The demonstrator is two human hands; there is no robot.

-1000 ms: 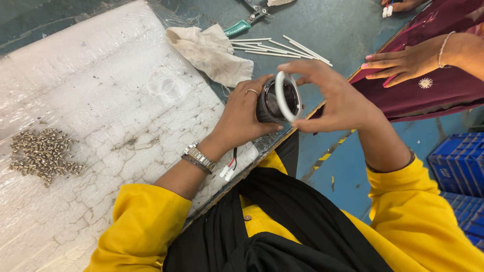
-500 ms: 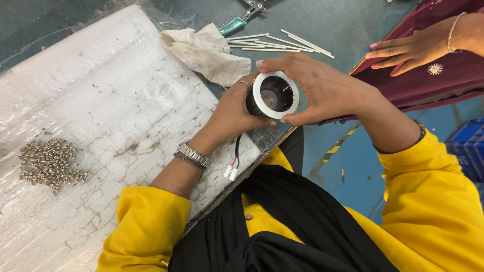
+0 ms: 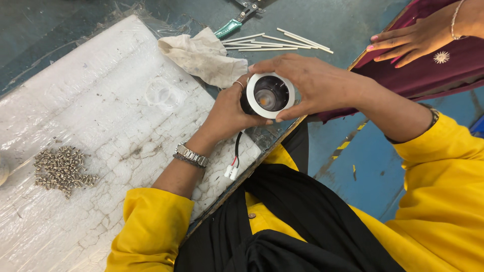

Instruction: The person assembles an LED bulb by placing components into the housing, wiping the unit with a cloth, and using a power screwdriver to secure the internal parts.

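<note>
White-rimmed round lamp fitting (image 3: 270, 94) sits between both hands above the surface (image 3: 101, 126) edge: left hand (image 3: 229, 108) wrapped around its dark body from behind, right hand (image 3: 312, 83) pinching the rim. Its open face points up toward the camera, axis probably near vertical. Wires (image 3: 234, 158) dangle below.

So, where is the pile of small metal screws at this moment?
In the head view, the pile of screws lies at the far left on the white plastic-covered pad, apart from both hands and left of the left hand's wristwatch.
</note>
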